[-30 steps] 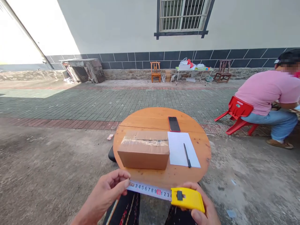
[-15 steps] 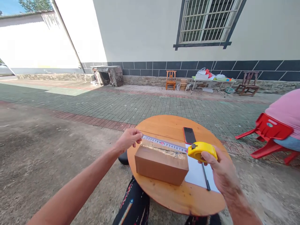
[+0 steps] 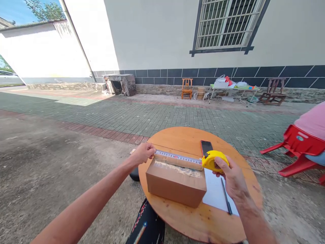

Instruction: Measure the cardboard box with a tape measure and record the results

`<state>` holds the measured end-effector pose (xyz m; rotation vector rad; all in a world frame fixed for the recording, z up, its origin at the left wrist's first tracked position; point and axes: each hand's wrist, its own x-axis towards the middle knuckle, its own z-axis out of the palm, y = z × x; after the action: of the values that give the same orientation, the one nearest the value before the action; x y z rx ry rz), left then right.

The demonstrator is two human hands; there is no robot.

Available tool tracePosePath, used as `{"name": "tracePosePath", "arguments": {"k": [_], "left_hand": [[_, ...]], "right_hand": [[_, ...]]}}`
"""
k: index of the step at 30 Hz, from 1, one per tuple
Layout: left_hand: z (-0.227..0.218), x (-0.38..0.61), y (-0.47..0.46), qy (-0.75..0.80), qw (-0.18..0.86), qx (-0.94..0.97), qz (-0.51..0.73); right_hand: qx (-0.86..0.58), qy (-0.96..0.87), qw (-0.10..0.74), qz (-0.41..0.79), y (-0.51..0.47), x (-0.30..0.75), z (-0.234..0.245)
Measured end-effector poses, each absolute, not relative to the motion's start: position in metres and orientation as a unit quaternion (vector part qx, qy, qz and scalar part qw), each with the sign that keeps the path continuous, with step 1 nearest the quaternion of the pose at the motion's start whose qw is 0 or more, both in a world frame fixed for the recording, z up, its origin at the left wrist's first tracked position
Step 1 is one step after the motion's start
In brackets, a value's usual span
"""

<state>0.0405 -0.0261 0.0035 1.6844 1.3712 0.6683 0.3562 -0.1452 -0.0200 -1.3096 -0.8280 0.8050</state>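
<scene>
Pinching, left: thumb and fingers of the left grip (image 3: 144, 153) are pressed together on the free end of the narrow white tape blade (image 3: 182, 159) with black and red printed figures
Clasping, right: the right grip (image 3: 232, 174) is wrapped around the rounded yellow tape-measure case (image 3: 208, 164), thumb across its near face
Box: the oblong brown cardboard box (image 3: 175, 188) sits on the round orange-brown wooden bench (image 3: 175, 134), between the two grips and on the wearer's side of them
Long axis: the box runs left to right, its right end angled slightly toward the wearer; the blade runs nearly parallel along its far top edge
Ends: the left grip is nearer the far left corner, the right grip nearer the far right one; whether the blade touches the cardboard, I cannot tell
Beside the box: a white sheet of paper (image 3: 213, 186) bearing a slim black pen (image 3: 225, 196)
Behind the case: a black-screened phone with a red edge (image 3: 207, 146), partly covered
Far right: a person in pink (image 3: 313, 117) on a red plastic chair (image 3: 296, 139)
</scene>
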Motion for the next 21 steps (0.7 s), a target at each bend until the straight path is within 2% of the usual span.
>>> {"name": "tracePosePath", "arguments": {"k": [13,21], "left_hand": [[0.003,0.047,-0.020,0.557,0.406,0.690,0.219],[-0.005,0.049,-0.023,0.559,0.403,0.686,0.233]], "right_hand": [[-0.581,-0.358,0.639,0.357,-0.148,0.356,-0.027],[-0.583,-0.356,0.635,0.361,-0.151,0.359,-0.032]]}}
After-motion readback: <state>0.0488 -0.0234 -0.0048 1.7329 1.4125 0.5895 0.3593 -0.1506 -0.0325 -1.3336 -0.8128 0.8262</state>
